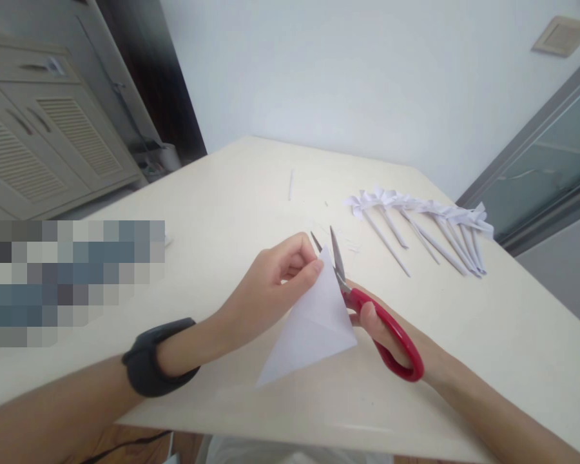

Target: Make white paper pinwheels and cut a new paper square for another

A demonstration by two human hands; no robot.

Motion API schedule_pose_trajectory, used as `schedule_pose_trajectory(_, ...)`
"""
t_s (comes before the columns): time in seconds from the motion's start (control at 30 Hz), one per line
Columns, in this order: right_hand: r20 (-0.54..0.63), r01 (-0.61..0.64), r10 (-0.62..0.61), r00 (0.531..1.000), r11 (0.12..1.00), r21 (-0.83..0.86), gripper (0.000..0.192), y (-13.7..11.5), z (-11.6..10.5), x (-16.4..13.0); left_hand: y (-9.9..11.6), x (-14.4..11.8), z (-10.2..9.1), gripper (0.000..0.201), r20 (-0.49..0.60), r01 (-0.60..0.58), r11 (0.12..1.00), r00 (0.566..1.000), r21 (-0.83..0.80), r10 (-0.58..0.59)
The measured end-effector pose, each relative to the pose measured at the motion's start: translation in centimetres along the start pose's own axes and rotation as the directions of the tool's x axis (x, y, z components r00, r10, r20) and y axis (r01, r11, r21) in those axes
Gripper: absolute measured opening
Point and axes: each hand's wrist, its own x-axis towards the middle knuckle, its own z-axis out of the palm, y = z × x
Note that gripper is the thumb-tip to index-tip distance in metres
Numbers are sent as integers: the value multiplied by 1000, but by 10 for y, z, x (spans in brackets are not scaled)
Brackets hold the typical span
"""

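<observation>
A white piece of folded paper, roughly triangular, hangs point-up from my left hand. The thumb and fingers of that hand pinch it near its top corner. My right hand grips a pair of scissors with red handles, its thumb through one loop; part of this hand is hidden behind the handles and the paper. The scissor blades are spread apart and point away from me, one on each side of the paper's top corner. A black band sits on my left wrist.
Several white paper flowers with rolled stems lie in a row at the right of the white table. Thin paper scraps are scattered beyond my hands, and a small paper strip lies farther back. A blurred-out patch covers the left.
</observation>
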Motion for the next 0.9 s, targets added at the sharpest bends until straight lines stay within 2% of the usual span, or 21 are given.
schedule_pose_trajectory(0.33, -59, 95, -112, 992, 965, -243, 27, -11, 3, 1, -3, 0, 2, 20, -11, -5, 1000, 1000, -14, 5)
schedule_pose_trajectory(0.53, -91, 117, -145, 985, 958, -262, 24, -6, 6, 3, -2, -1, 3, 20, -25, 9, 1000, 1000, -12, -9)
schedule_pose_trajectory(0.9, -104, 87, -103, 989, 985, -152, 31, -6, 9, 5, -2, -1, 4, 20, -31, -5, 1000, 1000, -1, 5)
